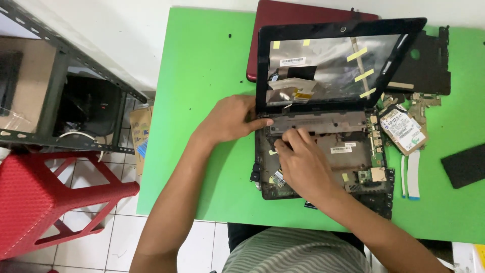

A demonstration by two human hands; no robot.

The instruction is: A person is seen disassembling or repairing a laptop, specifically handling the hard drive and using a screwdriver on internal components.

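Observation:
A small black laptop (pixel 353 151) lies opened up on the green table (pixel 202 65), its keyboard removed and the inner frame bare. Its lid (pixel 333 63) stands tilted back with no screen panel, showing foil, yellow tape strips and flat cables. My left hand (pixel 230 119) grips the left hinge corner of the laptop, thumb pressed against the base. My right hand (pixel 300 162) rests on the left part of the bare base, fingertips touching the strip just below the hinge. Whether those fingers hold anything is hidden.
A dark red laptop cover (pixel 283 20) lies behind the lid. To the right are a black plastic panel (pixel 429 65), a hard drive (pixel 402 129), white flat cables (pixel 410 174) and a black slab (pixel 465 164). A red plastic stool (pixel 45 197) and a metal shelf (pixel 65 86) stand at left.

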